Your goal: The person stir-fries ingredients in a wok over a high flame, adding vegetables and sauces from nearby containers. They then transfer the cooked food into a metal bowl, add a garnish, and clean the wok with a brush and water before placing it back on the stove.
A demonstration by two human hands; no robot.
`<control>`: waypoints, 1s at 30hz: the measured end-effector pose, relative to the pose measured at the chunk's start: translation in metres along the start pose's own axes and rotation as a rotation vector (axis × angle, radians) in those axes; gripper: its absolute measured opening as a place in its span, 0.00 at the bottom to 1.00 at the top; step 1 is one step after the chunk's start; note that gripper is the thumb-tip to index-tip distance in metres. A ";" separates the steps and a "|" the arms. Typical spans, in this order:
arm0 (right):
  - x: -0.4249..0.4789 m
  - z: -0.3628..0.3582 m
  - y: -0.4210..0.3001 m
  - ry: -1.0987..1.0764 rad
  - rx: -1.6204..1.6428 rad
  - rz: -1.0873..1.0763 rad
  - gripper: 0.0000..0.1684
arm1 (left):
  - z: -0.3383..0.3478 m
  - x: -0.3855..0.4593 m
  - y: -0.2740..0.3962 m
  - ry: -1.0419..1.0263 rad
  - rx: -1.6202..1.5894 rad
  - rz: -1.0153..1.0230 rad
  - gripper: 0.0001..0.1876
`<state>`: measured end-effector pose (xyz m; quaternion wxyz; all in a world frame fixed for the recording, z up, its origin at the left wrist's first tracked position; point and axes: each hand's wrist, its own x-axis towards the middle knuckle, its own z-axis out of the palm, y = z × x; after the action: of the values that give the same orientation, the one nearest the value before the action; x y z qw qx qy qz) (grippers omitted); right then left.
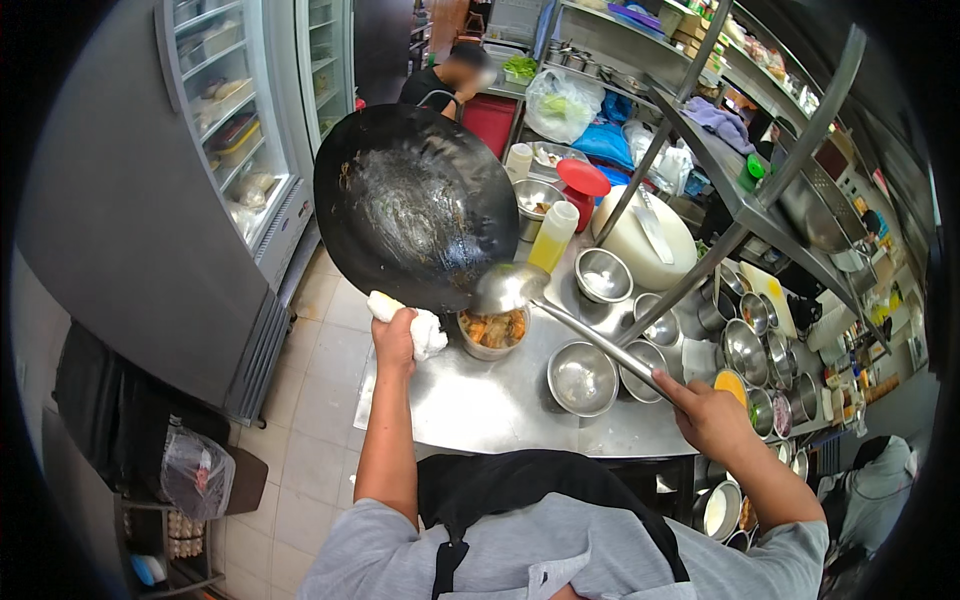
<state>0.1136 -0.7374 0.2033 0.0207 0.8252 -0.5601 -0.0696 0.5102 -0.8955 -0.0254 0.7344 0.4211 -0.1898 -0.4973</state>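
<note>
With a folded white cloth (427, 334) around its near rim, a large black wok (412, 202) is held tilted by my left hand (394, 341). My right hand (712, 420) grips the long handle of a steel ladle (511, 288). The ladle's bowl is at the wok's lower right rim, above a round container of cooked food pieces (493, 330); whether it touches the wok I cannot tell. The wok's inside looks dark and oily, with a few bits stuck to it.
On the steel table (480, 412) are steel bowls (583, 378), a squeeze bottle of yellow liquid (553, 237) and a round white cutting board (630, 240) with a cleaver (654, 234). Shelf posts (686, 289) rise at the right. Fridges (225, 112) stand left; a person (442, 82) is beyond the wok.
</note>
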 end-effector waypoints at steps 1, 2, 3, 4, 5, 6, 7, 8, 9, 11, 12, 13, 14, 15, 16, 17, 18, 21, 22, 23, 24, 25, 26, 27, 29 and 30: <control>0.007 0.002 -0.007 0.021 0.016 0.015 0.39 | 0.003 0.001 0.002 0.000 0.002 -0.003 0.08; 0.018 0.004 -0.015 0.043 0.027 0.018 0.39 | 0.004 0.001 0.005 -0.011 -0.016 -0.017 0.08; 0.025 0.005 -0.018 0.047 0.022 0.023 0.39 | 0.008 -0.004 0.015 -0.021 -0.037 -0.035 0.08; 0.032 0.007 -0.021 0.050 0.018 0.026 0.39 | 0.010 -0.006 0.022 -0.029 -0.056 -0.054 0.08; 0.033 0.006 -0.026 0.052 0.013 0.032 0.39 | 0.010 -0.002 0.023 -0.047 -0.045 -0.070 0.07; 0.031 0.001 -0.032 0.027 -0.017 0.054 0.38 | 0.005 0.003 0.027 -0.054 -0.031 -0.084 0.06; 0.025 -0.006 -0.038 0.006 -0.052 0.082 0.38 | 0.000 0.009 0.031 -0.061 -0.019 -0.098 0.06; 0.014 -0.015 -0.045 -0.015 -0.088 0.111 0.38 | -0.008 0.019 0.025 -0.084 -0.028 -0.113 0.07; 0.003 -0.022 -0.051 -0.035 -0.121 0.144 0.38 | -0.011 0.024 0.024 -0.077 -0.011 -0.106 0.07; -0.014 -0.032 -0.067 -0.039 -0.124 0.192 0.38 | -0.016 0.035 0.027 -0.069 0.024 -0.084 0.06; -0.022 -0.037 -0.076 -0.040 -0.103 0.228 0.39 | -0.016 0.036 0.032 -0.077 0.024 -0.115 0.06; -0.029 -0.039 -0.087 -0.043 -0.080 0.271 0.39 | -0.019 0.038 0.040 -0.091 0.027 -0.150 0.06; -0.034 -0.036 -0.096 0.005 0.004 0.283 0.40 | -0.024 0.040 0.046 -0.105 0.030 -0.186 0.06; -0.038 -0.029 -0.107 0.070 0.072 0.298 0.40 | -0.035 0.045 0.048 -0.136 0.025 -0.243 0.07; -0.040 -0.017 -0.118 0.140 0.142 0.315 0.40 | -0.043 0.045 0.056 -0.153 0.058 -0.292 0.09; -0.041 -0.009 -0.129 0.217 0.206 0.326 0.40 | -0.060 0.050 0.062 -0.206 0.057 -0.341 0.11; -0.041 -0.001 -0.142 0.231 0.230 0.361 0.41 | -0.077 0.049 0.074 -0.255 0.071 -0.391 0.12; -0.035 0.032 -0.183 0.351 0.378 0.390 0.42 | -0.122 0.033 0.108 -0.357 0.123 -0.467 0.17; -0.034 0.045 -0.195 0.357 0.411 0.394 0.42 | -0.129 0.021 0.121 -0.378 0.131 -0.496 0.17; -0.034 0.060 -0.206 0.417 0.439 0.390 0.42 | -0.134 0.007 0.130 -0.396 0.139 -0.523 0.17; -0.031 0.073 -0.216 0.474 0.466 0.370 0.41 | -0.147 -0.002 0.132 -0.398 0.161 -0.552 0.17; -0.030 0.082 -0.223 0.537 0.477 0.348 0.41 | -0.155 -0.010 0.131 -0.406 0.168 -0.578 0.18; -0.034 0.094 -0.232 0.560 0.507 0.345 0.40 | -0.161 -0.023 0.131 -0.434 0.143 -0.602 0.18; -0.039 0.102 -0.241 0.562 0.522 0.361 0.40 | -0.171 -0.034 0.127 -0.423 0.149 -0.603 0.17; -0.056 0.111 -0.254 0.580 0.535 0.402 0.39 | -0.149 -0.088 0.148 -0.428 0.202 -0.531 0.16; -0.070 0.108 -0.263 0.495 0.679 0.452 0.38 | -0.150 -0.107 0.152 -0.459 0.208 -0.584 0.16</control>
<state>0.3151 -0.5701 0.0732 -0.1024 0.6344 -0.6951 0.3224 0.6553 -0.7128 0.0265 0.4537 0.4076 -0.2707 -0.7448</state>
